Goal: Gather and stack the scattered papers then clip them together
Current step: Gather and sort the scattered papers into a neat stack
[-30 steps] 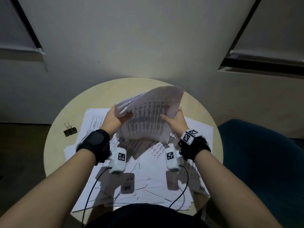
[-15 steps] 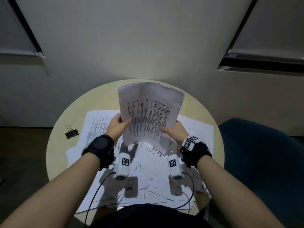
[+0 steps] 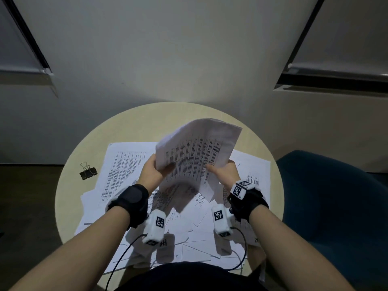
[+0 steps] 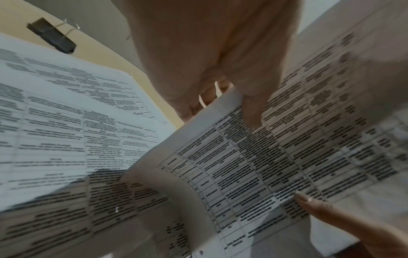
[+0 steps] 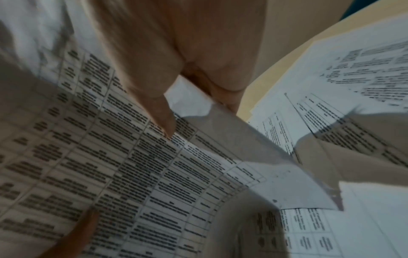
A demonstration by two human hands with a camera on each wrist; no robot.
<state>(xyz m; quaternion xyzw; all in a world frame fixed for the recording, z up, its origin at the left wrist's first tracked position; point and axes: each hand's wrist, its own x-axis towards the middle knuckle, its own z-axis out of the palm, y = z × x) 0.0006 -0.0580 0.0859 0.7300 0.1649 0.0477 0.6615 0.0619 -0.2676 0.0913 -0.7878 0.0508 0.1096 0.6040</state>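
Gathered bundle of papers (image 3: 195, 152), held raised and tilted above the middle of the round table (image 3: 69, 185), its printed table of text facing the person and its lower edge bowed toward the sheets beneath. The left hand (image 3: 152, 173) grasps the bundle's left edge with the thumb (image 4: 251, 111) lying on the printed face; the right hand (image 3: 223, 172) grasps the right edge likewise, thumb (image 5: 162, 122) on the face and the other fingers hidden behind the paper. Loose sheets (image 3: 126, 164) lie spread under and around the bundle, overlapping at odd angles from the far left of the table to its near edge, where several overhang toward the person. A black binder clip (image 3: 88, 172) rests on bare tabletop at the far left, just beside the loose sheets and well apart from both hands. A dark blue seat (image 3: 336, 206) stands to the right of the table. Judged from this arrangement, the gathering is only partly done and the clipping has not begun. Likely faults: the bowed bundle may fan or shed inner sheets if either thumb eases; squaring it on the uneven litter below may leave the edges misaligned; and sweeping up the near sheets may push the overhanging ones off the table.
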